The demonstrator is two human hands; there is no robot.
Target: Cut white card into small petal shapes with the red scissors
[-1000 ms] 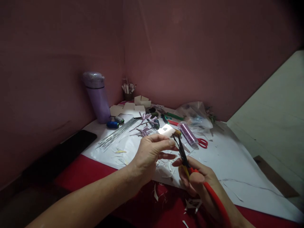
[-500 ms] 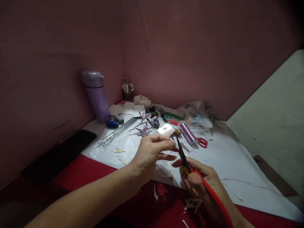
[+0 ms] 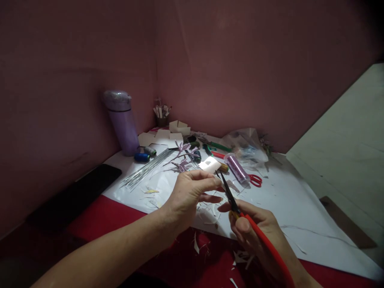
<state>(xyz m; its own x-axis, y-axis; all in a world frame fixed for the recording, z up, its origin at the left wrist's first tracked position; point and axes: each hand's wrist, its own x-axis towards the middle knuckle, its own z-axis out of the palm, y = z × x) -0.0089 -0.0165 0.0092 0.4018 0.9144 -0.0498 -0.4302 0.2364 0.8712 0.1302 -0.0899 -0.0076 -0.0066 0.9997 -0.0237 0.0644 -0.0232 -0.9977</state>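
Observation:
My left hand (image 3: 187, 194) is pinched at the middle of the view; what lies between its thumb and forefinger is too small to make out. My right hand (image 3: 258, 228) grips red-handled scissors (image 3: 265, 240). Their dark blades point up and left, slightly parted, with the tips beside my left fingertips. Beyond my left hand lie purple wire-like flowers (image 3: 181, 154) on a dark stem. A small white card (image 3: 209, 164) rests just past the scissor tips.
A purple bottle (image 3: 123, 124) stands at the left, near thread spools (image 3: 142, 157) and a bundle of thin wires (image 3: 148, 168). Farther right are a clear tube of purple material (image 3: 237, 168), small red scissors handles (image 3: 255, 180) and a plastic bag (image 3: 249, 148). Paper scraps (image 3: 243, 258) lie in front.
The scissors' blades have come closer together, their tips shifting slightly left. My right thumb has moved a little. My left hand is almost unmoved.

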